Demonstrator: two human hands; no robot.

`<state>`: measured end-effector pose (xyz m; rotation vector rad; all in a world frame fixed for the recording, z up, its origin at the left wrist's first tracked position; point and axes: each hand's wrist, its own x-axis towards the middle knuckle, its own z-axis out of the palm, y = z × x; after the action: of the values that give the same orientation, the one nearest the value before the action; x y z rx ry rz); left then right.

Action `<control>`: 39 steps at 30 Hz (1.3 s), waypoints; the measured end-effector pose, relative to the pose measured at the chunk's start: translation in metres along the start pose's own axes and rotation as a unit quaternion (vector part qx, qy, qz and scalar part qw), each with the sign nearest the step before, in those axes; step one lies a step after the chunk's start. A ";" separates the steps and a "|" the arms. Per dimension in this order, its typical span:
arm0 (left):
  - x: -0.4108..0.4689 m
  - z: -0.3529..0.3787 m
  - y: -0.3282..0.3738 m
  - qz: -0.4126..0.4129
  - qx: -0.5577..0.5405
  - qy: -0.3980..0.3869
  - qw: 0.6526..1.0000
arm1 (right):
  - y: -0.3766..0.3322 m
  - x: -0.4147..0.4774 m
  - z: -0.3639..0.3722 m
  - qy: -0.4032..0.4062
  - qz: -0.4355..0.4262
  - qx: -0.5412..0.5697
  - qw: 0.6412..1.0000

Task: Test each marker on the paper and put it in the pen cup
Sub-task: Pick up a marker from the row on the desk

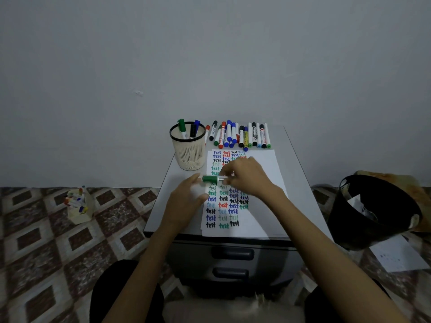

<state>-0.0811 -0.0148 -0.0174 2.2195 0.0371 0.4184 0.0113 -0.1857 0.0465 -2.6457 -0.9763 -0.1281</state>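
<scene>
A green-capped marker (pixel 213 178) lies level above the paper (pixel 263 173), which carries many coloured "test" words. My right hand (pixel 247 176) pinches the marker's white barrel. My left hand (pixel 186 199) is at the green cap end, its fingers blurred; whether they grip the cap is unclear. A cream mesh pen cup (pixel 189 150) with a black rim stands at the back left of the cabinet top and holds three markers. A row of several markers (pixel 240 135) lies along the back edge.
The paper lies on a grey drawer cabinet (pixel 233 255). A black waste bin (pixel 373 210) stands on the floor to the right, with loose paper (pixel 396 255) beside it. A cream box of markers (pixel 78 205) sits on the patterned floor at left.
</scene>
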 end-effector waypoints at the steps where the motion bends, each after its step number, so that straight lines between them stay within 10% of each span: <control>1: -0.001 0.003 -0.007 -0.005 0.068 -0.022 0.997 | 0.002 0.008 -0.002 0.023 0.015 0.032 0.999; 11: -0.002 0.016 -0.022 0.036 0.215 -0.054 0.974 | -0.032 0.087 -0.048 0.351 0.014 0.408 0.842; 18: -0.002 0.016 -0.022 0.033 0.222 -0.052 0.973 | -0.029 0.111 -0.014 0.225 0.088 0.239 0.940; 26: -0.002 0.015 -0.023 0.039 0.204 -0.043 0.977 | 0.024 0.108 -0.008 0.263 0.170 0.226 0.923; 39: 0.000 0.016 -0.025 0.029 0.173 -0.030 0.984 | 0.155 0.058 0.017 0.068 0.282 -0.030 0.957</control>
<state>-0.0734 -0.0109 -0.0457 2.5793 0.0124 0.4007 0.1550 -0.2555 0.0004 -2.8091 -0.1528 -0.2027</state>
